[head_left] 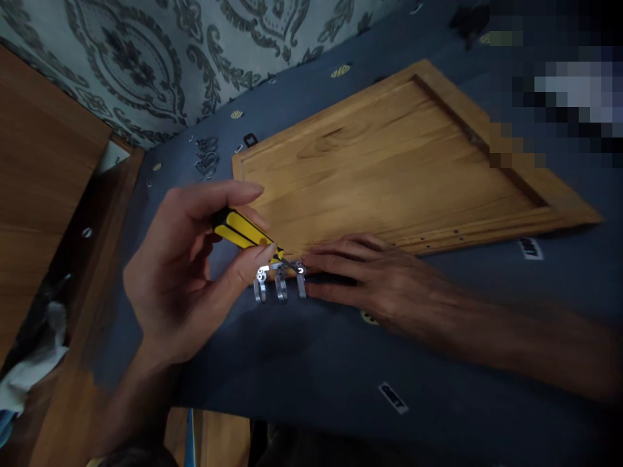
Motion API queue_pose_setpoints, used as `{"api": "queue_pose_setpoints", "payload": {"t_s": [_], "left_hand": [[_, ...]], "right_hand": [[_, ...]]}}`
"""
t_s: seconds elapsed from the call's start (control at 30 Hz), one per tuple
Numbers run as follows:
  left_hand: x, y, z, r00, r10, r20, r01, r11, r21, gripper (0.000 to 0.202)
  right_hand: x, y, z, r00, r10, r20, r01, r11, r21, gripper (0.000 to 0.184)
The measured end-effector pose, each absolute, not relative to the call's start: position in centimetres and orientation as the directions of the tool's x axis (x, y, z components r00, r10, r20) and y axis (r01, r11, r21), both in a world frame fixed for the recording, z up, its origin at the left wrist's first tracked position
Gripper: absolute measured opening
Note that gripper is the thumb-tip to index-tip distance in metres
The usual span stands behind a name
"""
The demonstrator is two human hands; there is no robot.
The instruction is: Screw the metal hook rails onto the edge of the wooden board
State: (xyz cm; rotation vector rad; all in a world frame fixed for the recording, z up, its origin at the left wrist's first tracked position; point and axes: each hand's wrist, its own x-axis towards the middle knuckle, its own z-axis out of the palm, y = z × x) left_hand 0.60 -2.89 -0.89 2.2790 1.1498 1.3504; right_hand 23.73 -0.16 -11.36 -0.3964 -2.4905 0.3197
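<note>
My left hand [187, 259] is closed round a yellow and black screwdriver [243, 232], whose tip points down right at a silver metal triple hook [280, 280]. The hook sits against the near edge of a wooden panel [389, 162] lying flat on a dark blue cloth. My right hand [363, 272] lies beside the hook on its right, fingers stretched out flat, fingertips touching the hook's right end and the panel's edge.
More metal hooks [207, 155] lie on the blue cloth [341, 370] past the panel's far left corner. A small black part [250, 139] sits near them. Brown wooden furniture [43, 168] stands at the left, patterned wallpaper behind. White labels [393, 397] lie on the cloth.
</note>
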Motion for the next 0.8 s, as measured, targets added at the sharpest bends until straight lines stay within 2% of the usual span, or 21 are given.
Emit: {"api": "queue_pose_setpoints", "payload": {"t_s": [0.23,0.4,0.53,0.6,0.8], "left_hand": [[0.33,-2.76,-0.86,0.329,0.733,0.596,0.526,-0.666,0.529,0.050],[0.32,-2.67,-1.01,0.319,0.746,0.584,0.571,-0.643,0.509,0.047],[0.38,-2.69,-1.16,0.386,0.652,0.653,0.574,-0.724,0.383,0.053],[0.43,-2.83,-1.15,0.388,0.643,0.660,0.599,-0.720,0.350,0.052],[0.53,-3.18,-0.77,0.343,0.707,0.618,0.581,-0.677,0.452,0.053]], "right_hand": [[23.76,-0.24,-10.95,-0.787,0.352,0.507,0.211,0.925,-0.315,0.037],[23.65,-0.33,-11.02,-0.784,0.373,0.496,0.234,0.918,-0.321,0.037],[23.67,-0.31,-10.68,-0.796,0.367,0.482,0.227,0.918,-0.325,0.036],[23.75,-0.29,-10.57,-0.806,0.364,0.467,0.228,0.918,-0.324,0.035],[23.86,-0.21,-10.87,-0.793,0.353,0.496,0.211,0.923,-0.321,0.035]]}}
